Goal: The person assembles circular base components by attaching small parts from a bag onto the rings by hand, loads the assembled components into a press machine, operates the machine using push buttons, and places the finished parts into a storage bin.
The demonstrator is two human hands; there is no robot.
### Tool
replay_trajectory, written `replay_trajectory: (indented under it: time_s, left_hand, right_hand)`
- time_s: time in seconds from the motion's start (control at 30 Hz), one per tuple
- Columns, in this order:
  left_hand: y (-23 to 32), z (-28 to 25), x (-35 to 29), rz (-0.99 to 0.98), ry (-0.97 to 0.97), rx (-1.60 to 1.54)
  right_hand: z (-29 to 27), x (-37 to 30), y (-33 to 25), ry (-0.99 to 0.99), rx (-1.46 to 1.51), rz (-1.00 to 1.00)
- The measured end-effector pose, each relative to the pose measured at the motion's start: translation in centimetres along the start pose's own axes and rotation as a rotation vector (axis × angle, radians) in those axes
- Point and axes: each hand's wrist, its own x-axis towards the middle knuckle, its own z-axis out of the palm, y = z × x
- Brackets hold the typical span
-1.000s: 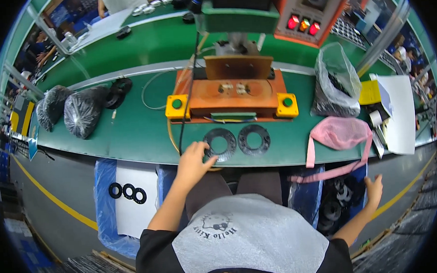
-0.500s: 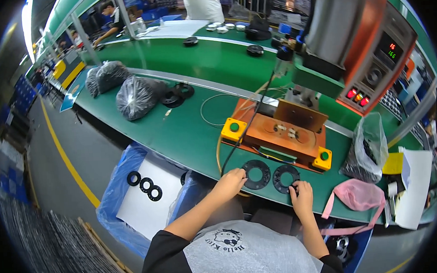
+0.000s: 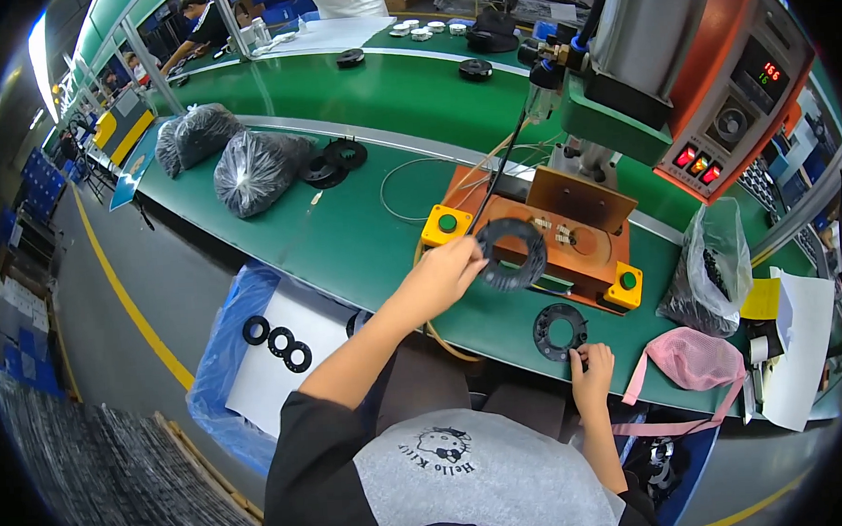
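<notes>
My left hand grips a black plastic ring by its left edge. It holds this ring up in front of the orange fixture of the press, between the two yellow button boxes; the ring is slightly blurred. A second black ring, with small raised parts on its face, lies at the bench's near edge. My right hand has its fingers closed at that ring's lower right rim; the fingertips are partly hidden. Above the fixture stands the press head, beside an orange control box with lit red switches.
On the left, plastic bags of parts and loose black rings lie on the green bench. Below is a blue-lined bin holding several rings on white sheet. A clear bag and pink mesh pouch sit right. People work beyond.
My left hand has lifted its ring off the bench, up toward the fixture. The right hand stays at the other ring, which has shifted slightly. The view has tilted a little.
</notes>
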Motion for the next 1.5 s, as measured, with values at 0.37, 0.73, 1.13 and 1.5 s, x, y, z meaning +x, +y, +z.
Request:
replay_trajectory:
  time_s: [0.37, 0.73, 1.13, 1.5]
  left_hand:
    - [-2.7, 3.5, 5.1, -0.032, -0.105, 0.155]
    - [-3.4, 3.5, 6.3, -0.09, -0.068, 0.241]
    - [-3.8, 4.5, 6.3, -0.052, -0.083, 0.359]
    - [-3.7, 2.7, 4.5, -0.028, 0.093, 0.165]
  right_hand:
    - [-5.8, 4.3, -0.9, 0.094, 0.207, 0.074]
    - [-2.4, 13.1, 0.8, 0.107, 0.252, 0.002]
    - [0.1, 13.9, 1.1, 0.193, 0.115, 0.025]
    - [-1.1, 11.7, 2.2, 0.309, 0.262, 0.097]
